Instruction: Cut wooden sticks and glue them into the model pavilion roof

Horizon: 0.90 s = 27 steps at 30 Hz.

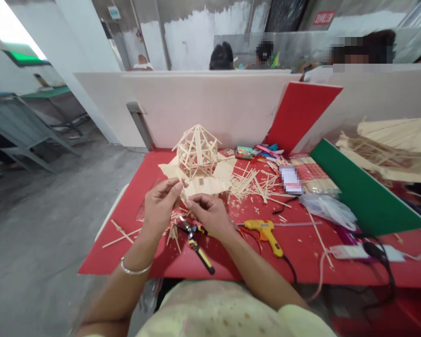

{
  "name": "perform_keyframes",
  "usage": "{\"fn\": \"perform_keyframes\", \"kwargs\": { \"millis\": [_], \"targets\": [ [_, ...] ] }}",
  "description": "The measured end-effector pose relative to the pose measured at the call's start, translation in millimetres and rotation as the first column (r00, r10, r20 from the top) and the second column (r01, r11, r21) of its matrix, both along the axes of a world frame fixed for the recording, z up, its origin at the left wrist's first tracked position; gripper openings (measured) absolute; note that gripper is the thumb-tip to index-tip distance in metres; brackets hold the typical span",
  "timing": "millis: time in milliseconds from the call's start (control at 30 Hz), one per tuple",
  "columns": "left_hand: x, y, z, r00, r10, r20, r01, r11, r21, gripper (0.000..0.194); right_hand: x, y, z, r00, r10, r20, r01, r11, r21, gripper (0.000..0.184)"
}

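My left hand (160,204) and my right hand (208,213) meet above the red table (126,220), fingertips pinched together on a small flat panel of wooden sticks (205,186). Just behind it stands a domed lattice model of sticks (196,150) on pale flat pieces. Below my hands lie yellow-and-black cutting pliers (196,243) and loose stick offcuts. A silver bangle (135,269) circles my left wrist.
A yellow glue gun (266,232) with a black cord lies right of my hands. Several loose sticks (254,183), a clear plastic bag (328,208), a green board (365,192) and a red board (300,114) crowd the right. White partitions stand behind, with people beyond them.
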<state>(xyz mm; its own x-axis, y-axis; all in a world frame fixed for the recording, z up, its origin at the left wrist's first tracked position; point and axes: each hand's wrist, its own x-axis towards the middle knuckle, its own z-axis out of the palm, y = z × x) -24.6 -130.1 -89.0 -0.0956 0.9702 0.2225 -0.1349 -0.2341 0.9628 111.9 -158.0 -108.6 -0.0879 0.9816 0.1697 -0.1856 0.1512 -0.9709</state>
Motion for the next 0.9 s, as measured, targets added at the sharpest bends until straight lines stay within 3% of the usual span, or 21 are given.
{"fn": "perform_keyframes", "kwargs": {
  "millis": [133,233,300,367,433,500,567,633,733,833,900],
  "targets": [
    [16,-33,-36.7,0.974,-0.126,0.188,0.163,0.966,-0.199,0.024,4,-31,-33.3,0.987,-0.034,0.160,0.033,0.999,0.009,0.026],
    [24,-47,-57.4,0.949,-0.154,0.275,0.228,0.937,-0.264,0.020,39,-57,-59.3,0.892,-0.130,0.433,0.142,0.990,0.005,0.026],
    [24,-51,-68.3,0.938,-0.141,0.316,0.237,0.928,-0.287,0.022,79,-78,-72.4,0.706,-0.255,0.660,0.315,0.949,0.030,0.023],
    [23,-52,-76.3,0.931,-0.128,0.342,0.239,0.921,-0.307,0.022,122,-98,-82.8,0.440,-0.315,0.841,0.492,0.868,0.068,0.028],
    [22,-50,-79.3,0.924,-0.140,0.355,0.256,0.918,-0.304,0.022,160,-111,-93.2,0.203,-0.240,0.949,0.591,0.803,0.077,0.037],
    [23,-47,-75.3,0.918,-0.157,0.363,0.266,0.925,-0.273,0.023,184,-113,-104.3,0.080,-0.097,0.992,0.604,0.796,0.029,0.044],
    [25,-43,-63.9,0.909,-0.171,0.379,0.276,0.929,-0.244,0.023,195,-108,-114.7,0.076,-0.029,0.997,0.599,0.801,-0.023,0.044],
    [25,-40,-48.0,0.900,-0.179,0.397,0.287,0.930,-0.231,0.022,197,-101,-122.1,0.137,-0.010,0.991,0.593,0.802,-0.074,0.039],
    [18,-35,-26.5,0.898,-0.180,0.402,0.281,0.936,-0.209,0.026,196,-97,-122.4,0.255,-0.112,0.960,0.624,0.777,-0.075,0.036],
    [7,-25,-18.3,0.906,-0.171,0.388,0.256,0.950,-0.179,0.026,194,-99,-100.2,0.338,-0.335,0.880,0.702,0.713,0.002,0.046],
    [4,-17,-19.2,0.908,-0.156,0.389,0.237,0.957,-0.168,0.026,186,-97,-69.7,0.338,-0.456,0.823,0.732,0.677,0.075,0.050]
  ]
}}
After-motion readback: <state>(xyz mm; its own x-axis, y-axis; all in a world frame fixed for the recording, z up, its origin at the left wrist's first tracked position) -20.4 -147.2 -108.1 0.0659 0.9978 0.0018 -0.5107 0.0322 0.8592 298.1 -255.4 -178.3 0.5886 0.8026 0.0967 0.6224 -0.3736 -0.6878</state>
